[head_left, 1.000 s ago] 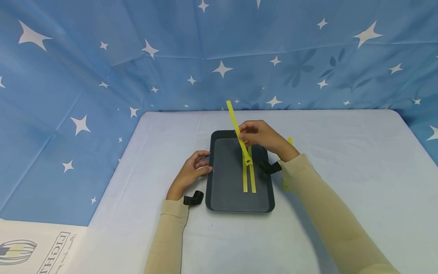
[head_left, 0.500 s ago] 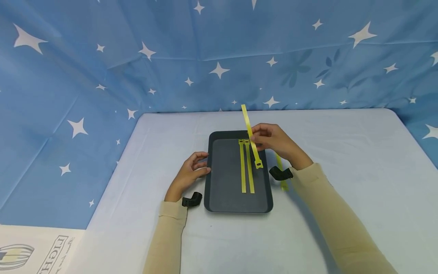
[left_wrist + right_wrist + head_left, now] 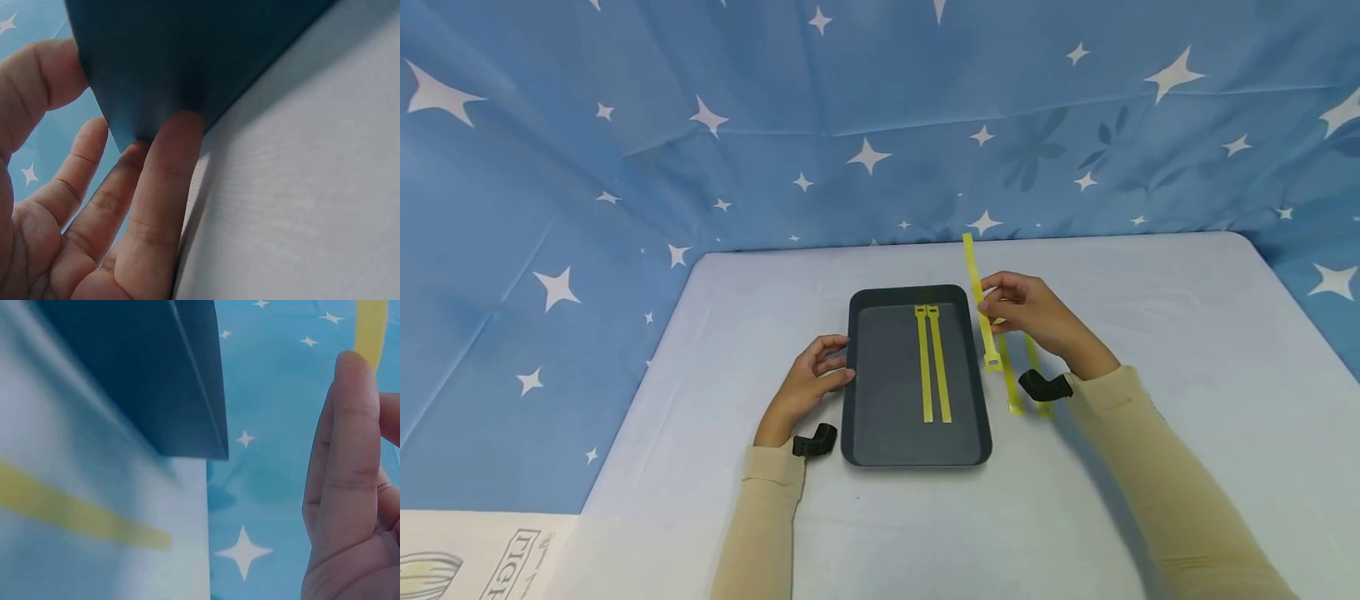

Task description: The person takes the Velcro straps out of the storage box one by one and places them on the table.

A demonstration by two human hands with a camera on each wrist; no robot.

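My right hand (image 3: 1037, 312) pinches a yellow hook-and-loop cable tie (image 3: 972, 267) between thumb and fingers. It stands nearly upright by the tray's right rim, slotted head down. The right wrist view shows only a piece of this tie (image 3: 370, 331) above the fingertips. Two matching ties (image 3: 923, 367) lie side by side in the dark grey tray (image 3: 880, 446), heads toward the far end. My left hand (image 3: 805, 383) rests its fingertips against the tray's left side; in the left wrist view, straight fingers (image 3: 159, 206) touch the tray's outer wall (image 3: 181, 56).
Two more yellow ties (image 3: 1010, 379) lie on the white tablecloth (image 3: 895, 533) right of the tray, partly behind the right hand and its black wrist camera (image 3: 1045, 387). A blue star-patterned curtain (image 3: 775, 100) hangs behind the table. A printed cloth (image 3: 475, 558) shows at lower left.
My right hand has carried the pinched tie rightward, from over the tray to beyond its right rim. The two ties in the tray are now fully visible. The left hand stays at the tray's side.
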